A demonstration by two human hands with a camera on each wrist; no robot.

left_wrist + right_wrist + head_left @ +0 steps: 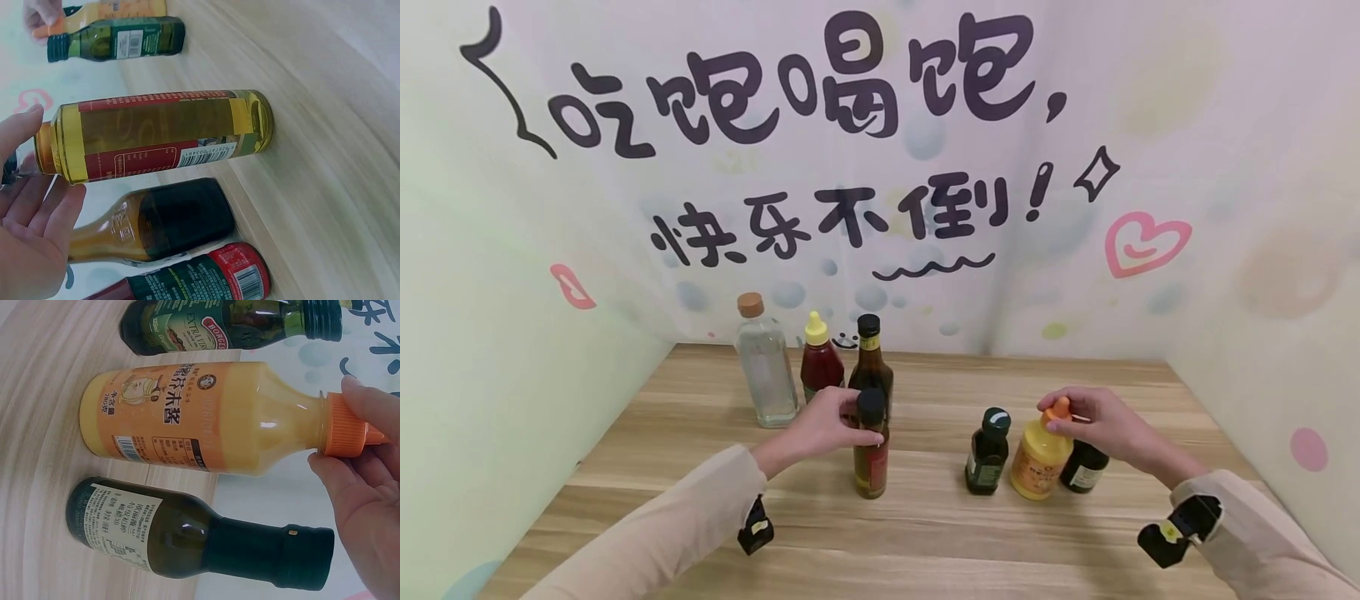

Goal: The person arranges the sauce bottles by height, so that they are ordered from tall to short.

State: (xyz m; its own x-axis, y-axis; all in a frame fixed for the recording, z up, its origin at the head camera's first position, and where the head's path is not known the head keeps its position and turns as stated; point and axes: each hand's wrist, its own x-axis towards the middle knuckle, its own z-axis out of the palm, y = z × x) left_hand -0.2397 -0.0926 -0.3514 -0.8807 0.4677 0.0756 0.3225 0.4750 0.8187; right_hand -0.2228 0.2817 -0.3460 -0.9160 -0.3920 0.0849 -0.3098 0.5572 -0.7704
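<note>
My left hand [829,423] grips a slim oil bottle [871,473] by its neck, just under the dark cap. In the left wrist view this bottle [156,134] shows golden oil and a red label, with thumb and fingers on opposite sides of the neck. On the right, my right hand [1101,419] pinches the orange cap [345,425] of a yellow mustard sauce bottle [1040,467]. Both bottles stand upright. A small green olive oil bottle [987,458] stands left of the yellow one, and a dark green bottle [144,531] is close on its other side.
Behind my left hand stand a clear bottle [767,371] with a brown cap, a red sauce bottle [822,367] with a yellow tip and a dark sauce bottle [872,367]. The wooden table [910,550] meets a printed cloth backdrop [1075,308] at the back.
</note>
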